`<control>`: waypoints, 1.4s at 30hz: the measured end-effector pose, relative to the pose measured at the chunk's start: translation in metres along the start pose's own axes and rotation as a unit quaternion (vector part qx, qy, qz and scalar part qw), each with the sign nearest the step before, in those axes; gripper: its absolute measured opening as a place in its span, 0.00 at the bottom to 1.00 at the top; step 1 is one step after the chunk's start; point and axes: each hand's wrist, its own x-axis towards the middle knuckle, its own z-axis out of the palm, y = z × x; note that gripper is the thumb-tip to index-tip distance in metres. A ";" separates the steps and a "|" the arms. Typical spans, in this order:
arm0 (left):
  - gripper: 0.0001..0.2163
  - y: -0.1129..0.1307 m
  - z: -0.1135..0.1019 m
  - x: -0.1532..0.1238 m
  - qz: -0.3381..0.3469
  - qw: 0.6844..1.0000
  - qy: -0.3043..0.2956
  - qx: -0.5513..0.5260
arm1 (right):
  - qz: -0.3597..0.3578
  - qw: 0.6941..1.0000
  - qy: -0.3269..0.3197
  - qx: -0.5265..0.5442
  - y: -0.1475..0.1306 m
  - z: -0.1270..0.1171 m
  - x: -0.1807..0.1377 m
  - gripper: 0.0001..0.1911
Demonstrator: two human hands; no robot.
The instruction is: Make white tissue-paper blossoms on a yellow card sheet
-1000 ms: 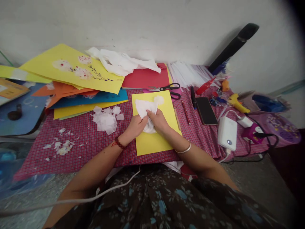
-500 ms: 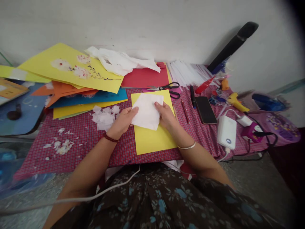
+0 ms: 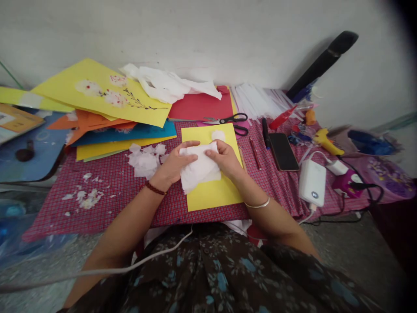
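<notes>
Between both hands is a sheet of white tissue paper (image 3: 201, 167), gathered along its far edge and hanging toward me. My left hand (image 3: 176, 163) pinches its left side with the thumb on top. On the right side, my right hand (image 3: 226, 158) grips the same tissue, thumb bent over it. Beneath lies a yellow sheet of card (image 3: 211, 195), with a small round white tissue piece (image 3: 218, 135) near its far right corner. A heap of torn white tissue (image 3: 146, 161) sits left of my left hand.
Black-handled scissors (image 3: 233, 118) lie beyond the card. To the right are a red pencil (image 3: 255, 153), a black marker (image 3: 265, 132), a phone (image 3: 283, 151), a white power bank (image 3: 312, 182) and a yellow glue gun (image 3: 327, 141). Coloured papers (image 3: 130, 134) are stacked at left.
The tissue, held nearly flat before, is now bunched and folded between my hands. The round white piece on the card has come into sight. The view has shifted slightly.
</notes>
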 end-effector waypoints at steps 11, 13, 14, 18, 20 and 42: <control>0.12 0.007 -0.008 -0.002 -0.012 0.991 0.022 0.129 | -0.029 0.998 0.056 -0.024 0.002 -0.002 0.004 0.20; 0.11 0.008 -0.007 -0.001 0.015 0.989 0.065 0.133 | -0.032 0.999 0.034 -0.028 0.001 -0.001 0.002 0.21; 0.10 0.008 -0.006 -0.001 0.030 0.988 0.080 0.130 | -0.030 0.999 0.012 -0.027 0.001 -0.001 0.001 0.21; 0.10 0.010 -0.006 0.003 0.065 0.985 0.115 0.107 | 0.017 0.995 -0.090 -0.024 0.003 -0.002 0.002 0.25; 0.11 0.013 -0.012 0.005 0.075 0.983 0.135 0.102 | 0.041 0.995 -0.082 -0.036 0.006 -0.005 0.004 0.24; 0.13 0.012 -0.021 0.004 0.052 0.961 0.161 0.217 | -0.015 0.997 0.059 -0.048 0.010 -0.014 0.013 0.23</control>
